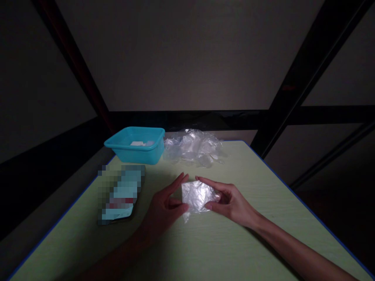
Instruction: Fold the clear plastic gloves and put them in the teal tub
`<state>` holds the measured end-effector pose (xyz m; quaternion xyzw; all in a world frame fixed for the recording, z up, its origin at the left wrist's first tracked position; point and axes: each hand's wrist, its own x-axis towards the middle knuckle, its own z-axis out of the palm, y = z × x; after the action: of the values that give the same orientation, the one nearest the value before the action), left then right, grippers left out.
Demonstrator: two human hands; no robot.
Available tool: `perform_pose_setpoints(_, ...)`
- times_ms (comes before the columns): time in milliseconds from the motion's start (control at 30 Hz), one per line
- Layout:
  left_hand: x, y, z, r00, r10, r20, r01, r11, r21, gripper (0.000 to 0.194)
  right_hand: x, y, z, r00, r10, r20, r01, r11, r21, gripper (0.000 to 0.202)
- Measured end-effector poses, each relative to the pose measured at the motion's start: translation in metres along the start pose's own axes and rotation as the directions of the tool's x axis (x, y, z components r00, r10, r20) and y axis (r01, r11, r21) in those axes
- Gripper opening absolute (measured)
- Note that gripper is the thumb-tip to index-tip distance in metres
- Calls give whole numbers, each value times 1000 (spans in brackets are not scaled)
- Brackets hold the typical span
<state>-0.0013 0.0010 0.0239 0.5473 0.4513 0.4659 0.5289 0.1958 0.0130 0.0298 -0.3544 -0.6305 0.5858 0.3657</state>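
My right grip held the clear plastic packet between thumb and fingers. My left grip touched its left edge; clamping could not be determined. Crumpled clear plastic lay beyond both grips.

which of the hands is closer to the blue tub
Left. The left hand is in front of the blue tub and slightly to its right; the right hand is farther right, at the right side of the plastic packet.
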Motion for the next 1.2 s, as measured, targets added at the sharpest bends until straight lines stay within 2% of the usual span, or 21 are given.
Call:
perform_pose_setpoints(267, 2, -6, -1, 1000, -28, 4, 28, 996, -90, 80, -2, -5, 0, 1000, 8, -3, -8, 997, -73, 64)
perform_pose_setpoints(533, 6, -7, -2, 995, -100, 4, 100, 987, -123, 84, -2, -6, 2, 1000, -3, -29, 2, 999, -47, 70)
perform_pose_setpoints(700, 6, 0, 1, 988, -153, 24, 155, 986, -69, 86, -1, -1, 1, 998, -36, -57, 34, 999, -28, 71)
perform_pose_setpoints(833, 7, 2, 3, 990, -141, -21, 141, 990, -16, 83, 3, 4, 0, 991, -102, -90, 109, 991, 74, 69)
perform_pose_setpoints(933, 9, -4, 2, 993, -104, -57, 104, 995, 8, 81, 5, 7, 1, 993, -60, -104, 75, 986, 147, 70)
perform_pose_setpoints(1033, 9, -10, 1, 996, -71, -56, 73, 997, 31, 78, 6, 8, 4, 986, 0, -167, 26, 988, 153, 70)
perform_pose_setpoints(1200, 8, -3, 2, 995, -81, -62, 83, 996, 17, 75, 9, 2, 8, 967, 53, -248, -23, 992, 124, 76)
